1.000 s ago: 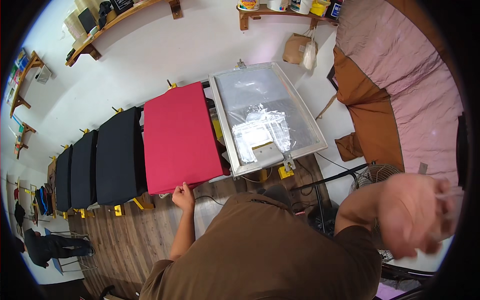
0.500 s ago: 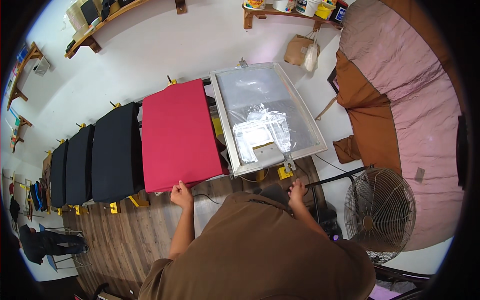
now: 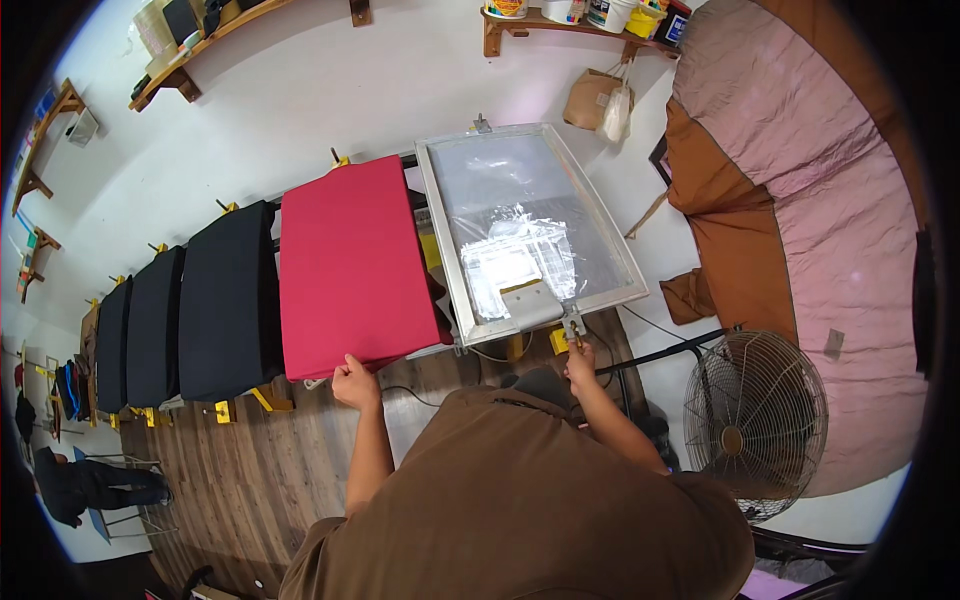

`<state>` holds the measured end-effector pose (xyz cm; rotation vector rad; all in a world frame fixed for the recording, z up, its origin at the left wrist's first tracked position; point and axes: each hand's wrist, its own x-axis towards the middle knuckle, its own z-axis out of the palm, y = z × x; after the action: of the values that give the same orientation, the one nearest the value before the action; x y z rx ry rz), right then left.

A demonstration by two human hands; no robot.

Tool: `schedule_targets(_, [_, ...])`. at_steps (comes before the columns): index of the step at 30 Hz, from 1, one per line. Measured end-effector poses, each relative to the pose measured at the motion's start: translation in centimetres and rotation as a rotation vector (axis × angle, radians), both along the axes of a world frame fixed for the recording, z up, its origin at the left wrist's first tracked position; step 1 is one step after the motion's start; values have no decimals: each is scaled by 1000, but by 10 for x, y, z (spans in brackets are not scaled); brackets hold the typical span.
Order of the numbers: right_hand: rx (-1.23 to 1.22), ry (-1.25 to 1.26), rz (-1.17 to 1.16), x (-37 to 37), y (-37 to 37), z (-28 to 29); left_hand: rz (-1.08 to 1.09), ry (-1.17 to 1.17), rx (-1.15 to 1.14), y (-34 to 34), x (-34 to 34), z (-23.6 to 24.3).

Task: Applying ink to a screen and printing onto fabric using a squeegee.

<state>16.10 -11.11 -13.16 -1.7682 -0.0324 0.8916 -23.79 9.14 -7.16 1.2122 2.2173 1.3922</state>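
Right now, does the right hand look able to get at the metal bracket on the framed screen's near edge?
Probably yes: the right hand sits right by the metal bracket, with nothing visible blocking the way. Whether they touch is unclear.

I count one left hand (image 3: 355, 383), one right hand (image 3: 579, 366) — my own two — one red cloth cover (image 3: 358, 265), three black cloth covers (image 3: 156, 328) to its left, one framed screen (image 3: 540, 190) and, at right, one fan (image 3: 757, 425)
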Motion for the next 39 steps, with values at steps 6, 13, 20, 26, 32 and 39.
schedule_targets(6, [-60,-43,4,-7,-2,7,-23,-31,-27,-5,4,12])
schedule_targets(13, [60,-18,74,-2,-12,2,-109,-346,128,2,-1,0])
schedule_targets(20, [78,42,139,8,-16,-1,-157,-200,69,1,-4,-11])
schedule_targets(26, [92,83,184,11,-14,2,-298,-211,40,1,-17,-24])
schedule_targets(32, [113,146,168,11,-15,5,-282,-182,67,-1,-10,-16])
schedule_targets(39, [99,83,218,13,-15,1,-292,-121,111,-2,-9,-11])
